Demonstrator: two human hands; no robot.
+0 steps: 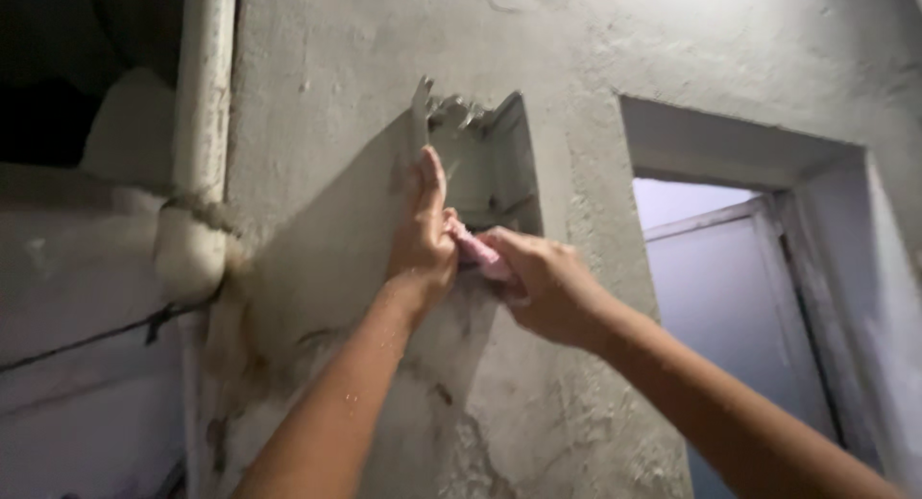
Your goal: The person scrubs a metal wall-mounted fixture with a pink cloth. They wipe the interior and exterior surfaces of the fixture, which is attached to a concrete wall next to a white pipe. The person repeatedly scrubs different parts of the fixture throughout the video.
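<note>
Right hand (543, 283) grips pink tool (477, 252) at recess edge (523, 163).

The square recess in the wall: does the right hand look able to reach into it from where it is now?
Probably yes. The right hand, gripping a pink-handled tool, is just below the recess, whose opening shows nothing across it. The left hand presses a flat blade at its left edge, leaving the way free.

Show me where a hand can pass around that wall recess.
Bare wall lies free between the pipe and the recess, also between recess and doorway. The recess's lower left is crowded: left hand holds a flat blade upright, right hand grips a pink tool.
</note>
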